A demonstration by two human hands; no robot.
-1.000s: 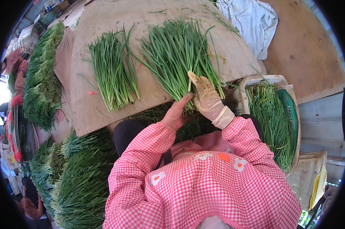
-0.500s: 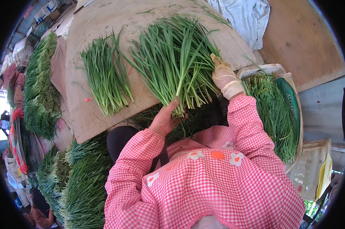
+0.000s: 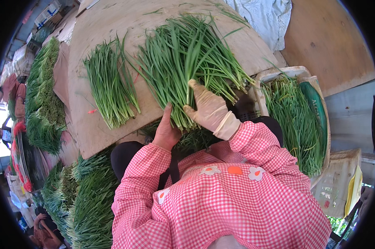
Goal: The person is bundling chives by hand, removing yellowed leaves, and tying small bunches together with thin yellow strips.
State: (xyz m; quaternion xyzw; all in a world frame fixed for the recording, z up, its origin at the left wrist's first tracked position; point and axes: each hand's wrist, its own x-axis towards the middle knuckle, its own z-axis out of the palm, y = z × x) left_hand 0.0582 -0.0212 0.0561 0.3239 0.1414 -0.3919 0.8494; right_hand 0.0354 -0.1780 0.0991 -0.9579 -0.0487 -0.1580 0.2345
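A broad heap of green chives (image 3: 166, 62) lies on the wooden board (image 3: 112, 16), its pale cut ends toward me. My bare left hand (image 3: 167, 129) grips the near ends of the chives at the heap's lower left, thumb on the side, other fingers hidden beneath. My right hand (image 3: 208, 108), in a pale rubber glove, reaches over the stems just right of it. Its thumb and forefinger are spread apart against the stalks; the remaining fingers are mostly hidden. A smaller, neat bunch of chives (image 3: 112, 83) rests apart on the board to the left.
A crate (image 3: 264, 99) packed with chives (image 3: 295, 124) stands at right, beside another pale crate (image 3: 334, 178). More chives (image 3: 90, 199) are piled at lower left and along the far left. Red strands (image 3: 19, 153) hang there. A pale cloth (image 3: 266, 20) lies at the back.
My right hand has moved left from the heap's right edge onto the stems near my left hand. My left hand has shifted slightly left. Stems at the right of the heap have spread outward.
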